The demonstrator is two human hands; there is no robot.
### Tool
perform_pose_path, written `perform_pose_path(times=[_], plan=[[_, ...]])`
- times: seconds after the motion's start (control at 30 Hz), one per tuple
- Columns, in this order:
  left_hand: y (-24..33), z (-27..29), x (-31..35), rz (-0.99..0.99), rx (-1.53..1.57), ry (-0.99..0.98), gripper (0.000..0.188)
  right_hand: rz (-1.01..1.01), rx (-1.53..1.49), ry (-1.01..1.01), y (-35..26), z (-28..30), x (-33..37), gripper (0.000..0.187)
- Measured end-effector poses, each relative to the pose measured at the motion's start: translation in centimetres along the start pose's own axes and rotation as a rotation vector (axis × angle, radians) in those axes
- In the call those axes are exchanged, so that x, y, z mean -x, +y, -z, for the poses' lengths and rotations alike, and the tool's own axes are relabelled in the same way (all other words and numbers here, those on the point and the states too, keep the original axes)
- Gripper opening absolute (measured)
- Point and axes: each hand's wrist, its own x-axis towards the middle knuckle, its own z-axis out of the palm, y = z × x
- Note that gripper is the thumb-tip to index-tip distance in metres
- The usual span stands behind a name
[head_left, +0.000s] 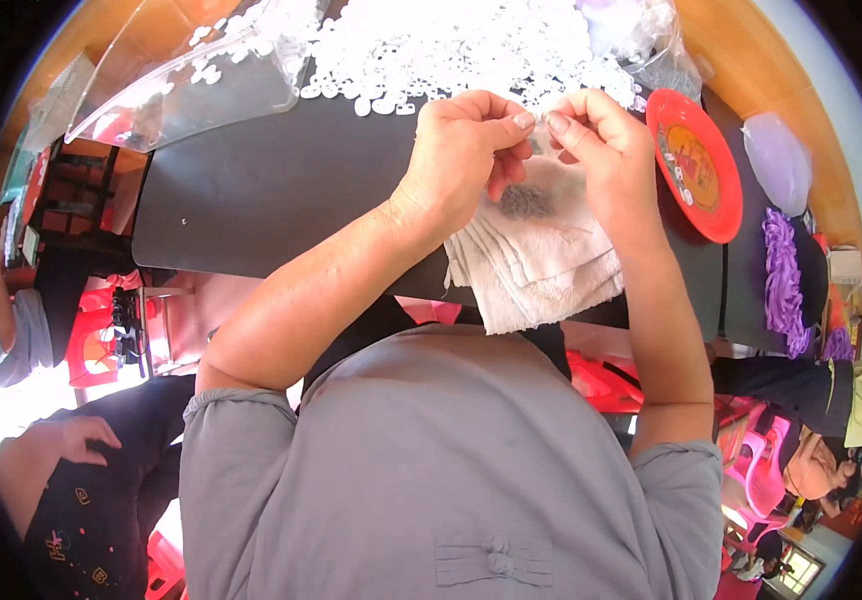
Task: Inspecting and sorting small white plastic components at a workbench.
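Note:
Over a folded white cloth [541,270], my left hand [466,145] and my right hand [606,140] come close together, thumbs and forefingers pinched. Whatever small thing is between the fingertips is too small to make out. Beneath them on the cloth lies a little heap of fine dark grey bits [525,201]. Just beyond my fingers spreads a large pile of small white plastic-looking pieces [451,50], overexposed in the bright light. Beside my right hand is a red plate [723,215] with a patterned middle and several small pieces on it.
A clear plastic tray [216,105] with some white pieces stands at the far left of the dark table [251,200]. Clear plastic bags [651,50] lie at the far right, near a bundle of purple strips [783,285]. Another person's hand [88,440] rests at the lower left.

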Motion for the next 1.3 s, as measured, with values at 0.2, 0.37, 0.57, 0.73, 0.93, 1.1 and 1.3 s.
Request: perform_pose_path(times=[0.2,0.37,0.57,0.73,0.93,1.1,1.3], plan=[[-0.2,0.3,-0.1,-0.017,0.021,-0.007,0.013,0.207,0.197,-0.061,-0.8,0.0,-0.7,0.011],[-0.2,0.2,0.1,0.014,0.071,0.064,0.012,0.102,0.108,0.003,0.0,-1.2,-0.4,0.009],[0.1,0.0,0.4,0.038,0.101,0.124,0.012,0.005,-0.123,0.132,-0.2,-3.0,0.5,0.008],[-0.2,0.2,0.1,0.037,0.179,0.120,0.012,-0.079,-0.140,0.179,-0.3,-3.4,0.7,0.008],[-0.4,0.3,0.1,0.010,0.172,0.094,0.012,-0.059,-0.198,0.190,0.3,-3.6,0.7,0.010],[-0.6,0.3,0.1,0.008,0.171,0.108,0.012,-0.056,-0.143,0.191,0.5,-3.8,0.7,0.010],[-0.6,0.1,0.2,0.027,0.184,0.140,0.010,-0.092,-0.204,0.188,0.3,-4.3,0.8,0.008]])
